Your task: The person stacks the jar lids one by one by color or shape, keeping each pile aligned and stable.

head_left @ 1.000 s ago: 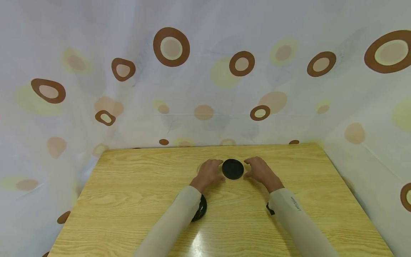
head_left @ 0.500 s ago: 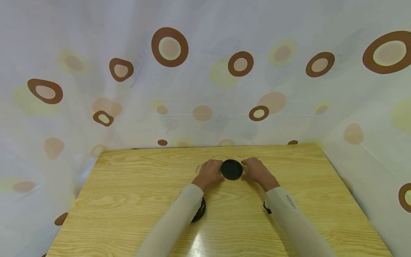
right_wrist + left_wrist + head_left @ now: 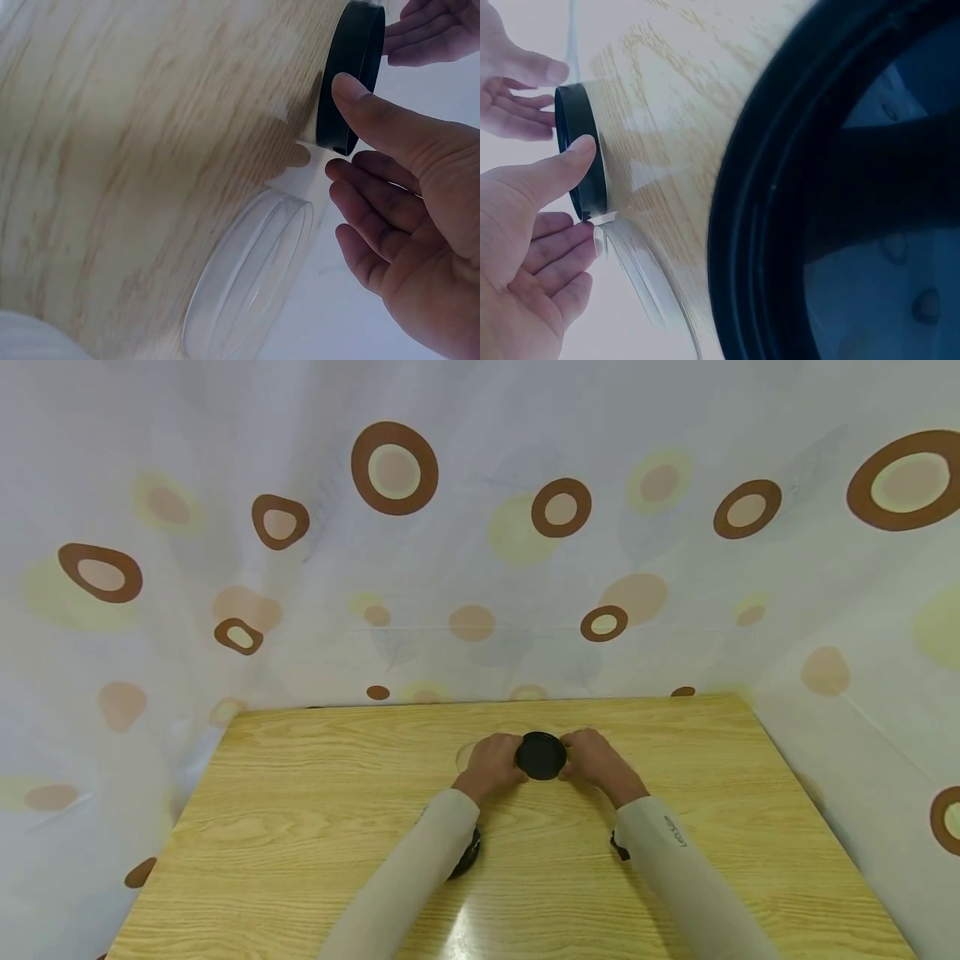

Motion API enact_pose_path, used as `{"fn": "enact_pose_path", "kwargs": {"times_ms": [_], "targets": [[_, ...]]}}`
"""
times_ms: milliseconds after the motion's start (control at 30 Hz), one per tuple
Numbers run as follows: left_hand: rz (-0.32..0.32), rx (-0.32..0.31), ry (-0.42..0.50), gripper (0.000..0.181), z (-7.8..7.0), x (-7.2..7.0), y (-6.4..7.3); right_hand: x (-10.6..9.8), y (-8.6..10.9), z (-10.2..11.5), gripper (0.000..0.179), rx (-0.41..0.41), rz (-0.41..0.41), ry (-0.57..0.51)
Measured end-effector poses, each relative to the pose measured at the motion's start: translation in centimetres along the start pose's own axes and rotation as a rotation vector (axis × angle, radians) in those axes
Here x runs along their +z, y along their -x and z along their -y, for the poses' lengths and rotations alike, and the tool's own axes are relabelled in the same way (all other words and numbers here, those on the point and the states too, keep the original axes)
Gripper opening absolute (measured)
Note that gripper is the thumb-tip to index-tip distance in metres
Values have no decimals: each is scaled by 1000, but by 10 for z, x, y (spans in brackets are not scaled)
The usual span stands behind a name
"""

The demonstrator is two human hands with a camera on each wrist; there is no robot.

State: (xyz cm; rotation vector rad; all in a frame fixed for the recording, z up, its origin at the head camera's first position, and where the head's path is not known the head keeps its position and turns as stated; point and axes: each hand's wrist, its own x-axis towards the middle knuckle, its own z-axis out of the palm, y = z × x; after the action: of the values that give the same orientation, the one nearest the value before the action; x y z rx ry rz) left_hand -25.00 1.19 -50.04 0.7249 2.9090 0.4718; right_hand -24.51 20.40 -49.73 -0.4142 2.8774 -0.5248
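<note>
From the head camera I see a shallow round black dish (image 3: 542, 757) near the far edge of a wood-grain table (image 3: 322, 793), between the left hand (image 3: 492, 760) and the right hand (image 3: 597, 758), thumbs and curled fingers pinching its rim. My left wrist view opens up a broad glossy black ring (image 3: 754, 180); my right wrist view, a clear plastic round dish (image 3: 247, 281) I can't make out from above.
</note>
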Motion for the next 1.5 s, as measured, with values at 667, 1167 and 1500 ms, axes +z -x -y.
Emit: {"fn": "enact_pose_path", "kwargs": {"times_ms": [667, 1167, 1500], "targets": [[15, -20, 58, 52, 1, -6, 3, -5, 3, 10, 59, 62, 30, -52], [15, -71, 28, 58, -4, -16, 10, -18, 15, 21, 59, -20, -3, 16], [-20, -38, 27, 63, -2, -29, 23, -24, 22, 29, 58, -59, -46, 39]]}}
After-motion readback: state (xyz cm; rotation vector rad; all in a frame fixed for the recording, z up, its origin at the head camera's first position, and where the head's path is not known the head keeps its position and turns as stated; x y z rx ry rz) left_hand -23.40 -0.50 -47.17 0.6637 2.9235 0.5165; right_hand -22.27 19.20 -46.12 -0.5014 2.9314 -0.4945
